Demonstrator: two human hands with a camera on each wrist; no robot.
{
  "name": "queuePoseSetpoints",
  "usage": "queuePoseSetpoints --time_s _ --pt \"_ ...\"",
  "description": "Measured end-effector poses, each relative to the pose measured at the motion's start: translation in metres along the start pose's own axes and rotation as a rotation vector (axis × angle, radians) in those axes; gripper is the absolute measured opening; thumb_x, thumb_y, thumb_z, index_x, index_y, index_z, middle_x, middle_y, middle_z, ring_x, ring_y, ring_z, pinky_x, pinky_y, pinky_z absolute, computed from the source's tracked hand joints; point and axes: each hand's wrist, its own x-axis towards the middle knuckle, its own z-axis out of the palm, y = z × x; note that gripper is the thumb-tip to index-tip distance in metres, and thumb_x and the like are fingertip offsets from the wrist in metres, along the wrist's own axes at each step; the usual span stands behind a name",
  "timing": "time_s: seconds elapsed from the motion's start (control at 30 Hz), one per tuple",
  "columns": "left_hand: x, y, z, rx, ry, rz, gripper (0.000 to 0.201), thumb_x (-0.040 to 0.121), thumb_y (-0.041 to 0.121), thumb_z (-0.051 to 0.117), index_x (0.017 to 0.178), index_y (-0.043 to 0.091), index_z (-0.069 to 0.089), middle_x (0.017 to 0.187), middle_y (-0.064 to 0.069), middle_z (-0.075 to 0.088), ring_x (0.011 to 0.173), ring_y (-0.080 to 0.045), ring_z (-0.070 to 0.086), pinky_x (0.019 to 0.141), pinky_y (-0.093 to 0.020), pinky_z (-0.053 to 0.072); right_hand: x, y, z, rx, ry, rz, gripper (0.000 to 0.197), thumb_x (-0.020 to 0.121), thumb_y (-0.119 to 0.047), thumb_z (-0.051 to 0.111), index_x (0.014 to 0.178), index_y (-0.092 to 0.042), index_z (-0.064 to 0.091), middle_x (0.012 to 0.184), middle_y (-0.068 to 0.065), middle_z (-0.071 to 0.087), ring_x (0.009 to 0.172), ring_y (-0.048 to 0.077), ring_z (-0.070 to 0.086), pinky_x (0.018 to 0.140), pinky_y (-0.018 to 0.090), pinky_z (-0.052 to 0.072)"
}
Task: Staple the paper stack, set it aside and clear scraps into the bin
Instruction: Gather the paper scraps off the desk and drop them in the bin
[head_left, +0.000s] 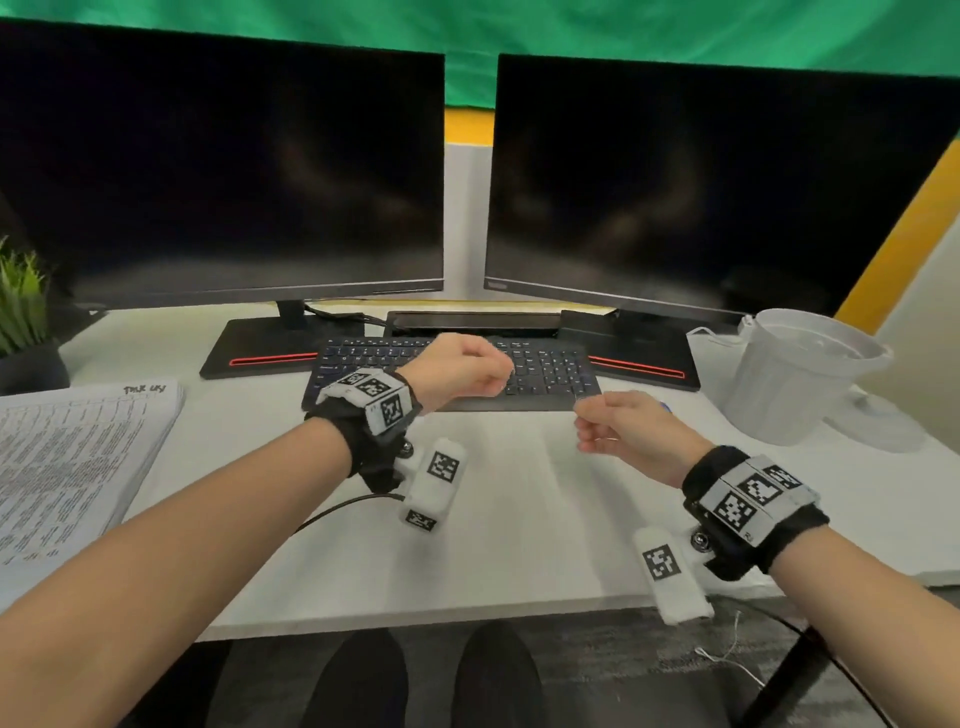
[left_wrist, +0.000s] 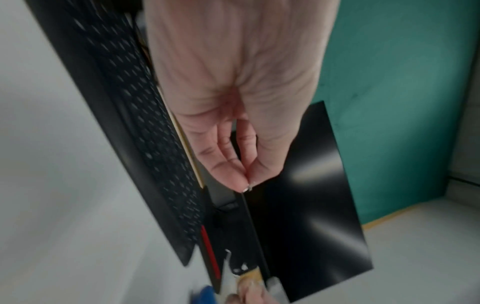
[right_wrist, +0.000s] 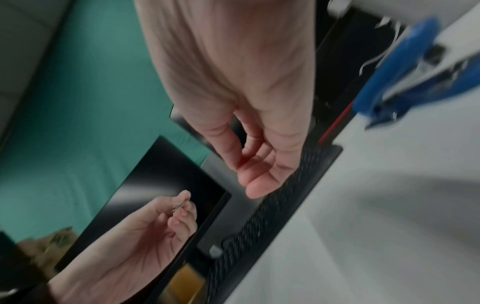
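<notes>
My left hand (head_left: 506, 371) hovers over the keyboard and pinches a tiny bent metal staple (left_wrist: 246, 188) between thumb and fingertips; the same staple (right_wrist: 179, 206) also shows in the right wrist view. My right hand (head_left: 584, 421) hangs a little to the right, above the desk, fingers loosely curled with the thumb against them, and I see nothing in it (right_wrist: 241, 170). The printed paper stack (head_left: 78, 457) lies at the desk's left edge. The white bin (head_left: 800, 374) stands at the back right. A blue stapler (right_wrist: 405, 72) lies on the desk near the bin, mostly hidden behind my right hand in the head view.
A black keyboard (head_left: 550, 369) lies under two dark monitors (head_left: 223, 176) on red-striped stands. A potted plant (head_left: 21, 312) sits at the far left. The white desk (head_left: 519, 519) reaches to its front edge just below my wrists. Cables hang at the right.
</notes>
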Motion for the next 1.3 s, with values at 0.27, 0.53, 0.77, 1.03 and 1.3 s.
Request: queuePoseSetpoints --time_s 0.27,0.53,0.77,1.03,1.3 --pt "0.089 0.067 0.139 -0.180 -0.087 0.089 0.008 0.083 -0.001 0.064 0.080 0.006 0.068 0.075 -0.007 0.064 0.071 -0.014 0.061 0.070 -0.018 0.055 -0.008 -0.052 -0.134 -0.035 0.334 -0.088 0.013 0.094 -0.008 0.050 0.084 -0.006 0.057 0.074 0.006 0.053 0.067 0.015 0.054 0.060 0.021 0.053" --pt "0.155 0.100 0.259 0.083 -0.034 0.160 0.014 0.074 0.005 0.065 0.067 0.016 0.072 0.061 0.000 0.068 0.069 -0.018 0.071 0.081 -0.029 0.060 0.011 -0.065 -0.225 -0.430 0.701 -0.006 0.016 0.092 -0.009 0.054 0.076 -0.008 0.056 0.073 0.011 0.056 0.061 0.018 0.055 0.057 0.025 0.049" --pt "0.186 0.101 0.290 0.295 -0.035 0.214 0.014 0.082 0.000 0.065 0.086 0.007 0.077 0.086 -0.011 0.075 0.082 -0.023 0.073 0.082 -0.034 0.060 0.039 -0.060 -0.249 -0.873 0.815 0.113 0.012 0.086 -0.009 0.062 0.090 0.000 0.069 0.084 0.015 0.069 0.073 0.025 0.065 0.068 0.031 0.055" --pt "0.193 0.100 0.287 0.423 -0.023 0.312 0.007 0.086 0.011 0.066 0.087 0.012 0.073 0.089 -0.008 0.074 0.082 -0.021 0.072 0.080 -0.031 0.060 0.042 -0.057 -0.249 -1.043 0.780 0.162 0.027 0.084 -0.023 0.068 0.102 -0.003 0.063 0.096 0.015 0.065 0.087 0.029 0.062 0.076 0.035 0.053" --pt "0.185 0.100 0.279 0.484 -0.116 0.358 0.022 0.088 0.005 0.056 0.089 0.020 0.072 0.100 -0.004 0.070 0.096 -0.022 0.065 0.088 -0.035 0.054 0.029 -0.058 -0.244 -0.976 0.829 0.094 0.033 0.086 -0.001 0.054 0.118 -0.011 0.055 0.118 0.017 0.059 0.104 0.035 0.059 0.089 0.043 0.052"
